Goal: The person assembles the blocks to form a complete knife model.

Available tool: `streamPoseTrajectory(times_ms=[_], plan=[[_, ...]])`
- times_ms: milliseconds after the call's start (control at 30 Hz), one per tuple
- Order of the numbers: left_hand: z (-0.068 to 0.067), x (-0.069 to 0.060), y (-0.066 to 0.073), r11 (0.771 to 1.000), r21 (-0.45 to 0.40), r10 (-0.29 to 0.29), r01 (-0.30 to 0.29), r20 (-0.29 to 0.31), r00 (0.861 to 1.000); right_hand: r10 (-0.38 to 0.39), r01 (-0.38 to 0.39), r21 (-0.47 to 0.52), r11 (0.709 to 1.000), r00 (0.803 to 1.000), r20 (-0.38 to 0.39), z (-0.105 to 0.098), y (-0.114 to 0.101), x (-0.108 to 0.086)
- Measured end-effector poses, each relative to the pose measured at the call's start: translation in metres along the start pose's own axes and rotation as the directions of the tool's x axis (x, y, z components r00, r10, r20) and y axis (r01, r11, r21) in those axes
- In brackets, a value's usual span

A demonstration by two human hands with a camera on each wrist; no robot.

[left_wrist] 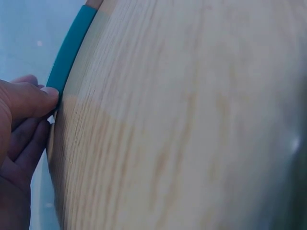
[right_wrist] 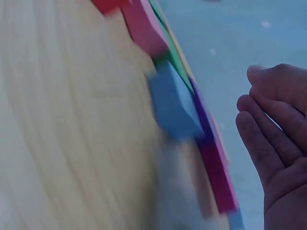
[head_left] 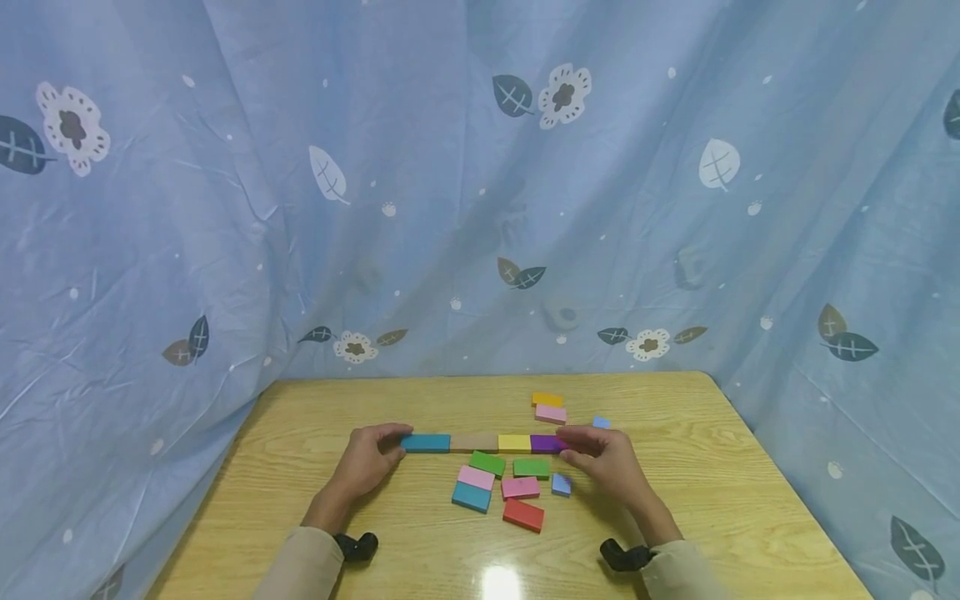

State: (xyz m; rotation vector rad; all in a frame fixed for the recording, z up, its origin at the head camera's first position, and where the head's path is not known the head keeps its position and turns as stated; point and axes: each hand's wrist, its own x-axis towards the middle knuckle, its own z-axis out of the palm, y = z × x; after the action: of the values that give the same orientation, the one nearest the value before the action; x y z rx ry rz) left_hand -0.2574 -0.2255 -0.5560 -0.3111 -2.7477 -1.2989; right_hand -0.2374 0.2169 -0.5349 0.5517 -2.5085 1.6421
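A straight row lies across the table: a teal block (head_left: 426, 443), a wood-coloured block (head_left: 474, 443), a yellow block (head_left: 513, 443) and a purple block (head_left: 546, 443). My left hand (head_left: 367, 458) pinches the row's teal end, thumb on the near side; the left wrist view shows this grip closely. At the opposite end, my right hand (head_left: 611, 462) hovers by the purple block with its fingers loosely extended. In the right wrist view a gap separates those fingers from the blocks, and a magenta block (right_wrist: 218, 177) follows the purple one.
Nearer me lie two green blocks (head_left: 531, 468), two pink blocks (head_left: 521, 487), another teal block (head_left: 471, 497), a red block (head_left: 523, 515) and a small blue block (head_left: 561, 485). Behind the row are orange (head_left: 547, 399), pink (head_left: 551, 414) and blue (head_left: 601, 422) blocks. A curtain (head_left: 465, 208) hangs beyond.
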Motion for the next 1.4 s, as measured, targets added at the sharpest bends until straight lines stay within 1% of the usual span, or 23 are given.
streamPoseTrajectory(times_ms=[100, 200, 300, 467, 600, 700, 800, 1000, 1067, 1200, 1267, 1333, 1400], plan=[[0.000, 0.000, 0.000, 1.000, 0.001, -0.004, 0.004, 0.004, 1.000, -0.010, 0.008, 0.066, 0.998, 0.999, 0.038, 0.019, -0.003, 0.001], [0.000, -0.001, -0.001, 1.000, 0.001, 0.002, -0.002, 0.000, 1.000, -0.028, 0.020, 0.096, 0.995, 0.996, 0.082, 0.035, -0.007, 0.004], [-0.001, -0.001, -0.002, 1.000, -0.004, 0.017, -0.017, -0.004, 1.000, -0.020, 0.012, 0.082, 0.997, 0.995, 0.103, 0.048, -0.012, 0.007], [-0.001, 0.000, -0.003, 0.999, -0.001, 0.044, -0.044, -0.008, 0.999, 0.023, -0.029, 0.051, 0.998, 0.993, 0.112, 0.062, -0.020, 0.010], [-0.001, 0.001, -0.004, 0.999, 0.010, 0.044, -0.044, -0.008, 0.999, 0.038, -0.041, 0.016, 0.999, 0.987, 0.154, 0.072, -0.023, 0.013], [-0.001, 0.001, -0.005, 0.999, 0.013, 0.052, -0.052, -0.006, 0.999, 0.027, -0.025, -0.013, 1.000, 0.982, 0.185, 0.078, -0.025, 0.016], [-0.001, 0.001, -0.005, 0.999, 0.006, 0.051, -0.051, -0.002, 0.999, -0.002, 0.010, -0.032, 0.999, 0.974, 0.226, 0.083, -0.028, 0.018], [0.000, 0.001, -0.005, 0.999, -0.001, 0.053, -0.053, -0.011, 0.999, -0.058, 0.090, -0.089, 0.992, 0.950, 0.307, 0.095, -0.032, 0.019], [0.001, 0.001, -0.005, 0.998, 0.000, 0.059, -0.059, -0.013, 0.998, -0.072, 0.096, -0.059, 0.994, 0.942, 0.328, 0.099, -0.033, 0.018], [0.000, 0.002, -0.005, 0.999, -0.008, 0.050, -0.050, -0.005, 0.999, -0.086, 0.091, 0.005, 0.996, 0.925, 0.370, 0.107, -0.038, 0.013], [0.000, 0.002, -0.005, 0.999, -0.014, 0.043, -0.043, -0.001, 0.999, -0.093, 0.097, 0.010, 0.995, 0.918, 0.386, 0.109, -0.039, 0.011], [0.000, 0.002, -0.004, 0.999, -0.015, 0.041, -0.041, -0.002, 0.999, -0.098, 0.099, 0.018, 0.995, 0.915, 0.391, 0.108, -0.039, 0.010], [0.000, 0.002, -0.004, 0.999, -0.015, 0.038, -0.038, -0.003, 0.999, -0.097, 0.092, 0.030, 0.995, 0.920, 0.379, 0.103, -0.036, 0.008]])
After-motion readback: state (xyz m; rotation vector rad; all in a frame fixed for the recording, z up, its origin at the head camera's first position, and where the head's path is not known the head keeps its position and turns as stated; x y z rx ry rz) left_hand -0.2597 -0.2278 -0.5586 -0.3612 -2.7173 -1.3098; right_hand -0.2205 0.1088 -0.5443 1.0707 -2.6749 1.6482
